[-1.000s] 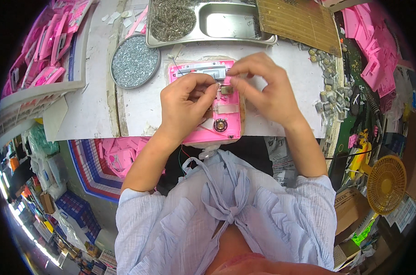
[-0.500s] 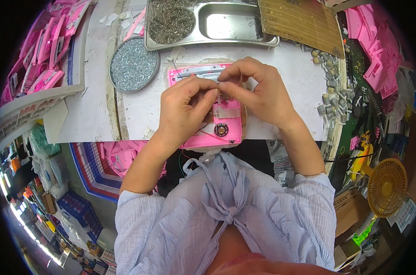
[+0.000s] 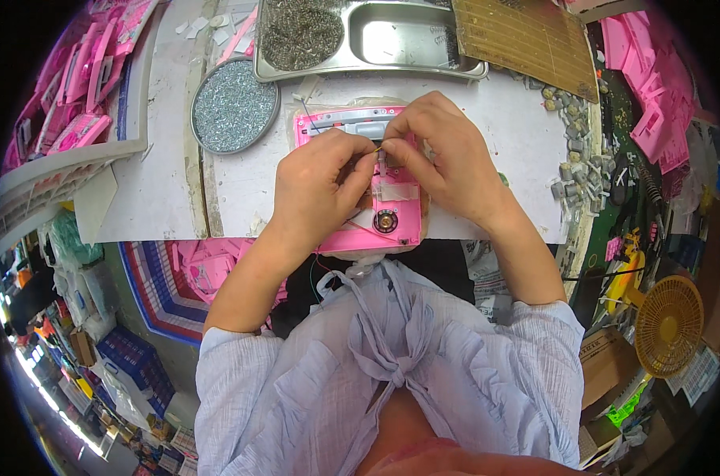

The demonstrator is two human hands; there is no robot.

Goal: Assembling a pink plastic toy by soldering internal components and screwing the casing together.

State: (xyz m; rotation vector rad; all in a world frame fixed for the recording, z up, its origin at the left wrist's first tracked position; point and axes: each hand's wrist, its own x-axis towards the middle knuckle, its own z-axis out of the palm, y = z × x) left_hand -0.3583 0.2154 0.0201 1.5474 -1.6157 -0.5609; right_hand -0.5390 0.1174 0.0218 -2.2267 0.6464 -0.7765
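White boards covered the worktable before us, with a steel tray along its far side and a cardboard sheet overlapping the tray's right end. Left of centre stood a round dish full of small silvery pieces; to the right, small grey metal parts lay heaped near the edge. Our pink housing lay at the table's near edge, between and partly beneath our hands, showing a round speaker at its near end and a clear strip just beyond. Above it, our left hand and right hand met, fingertips pinched on a thin yellowish strand, too small for us to identify.
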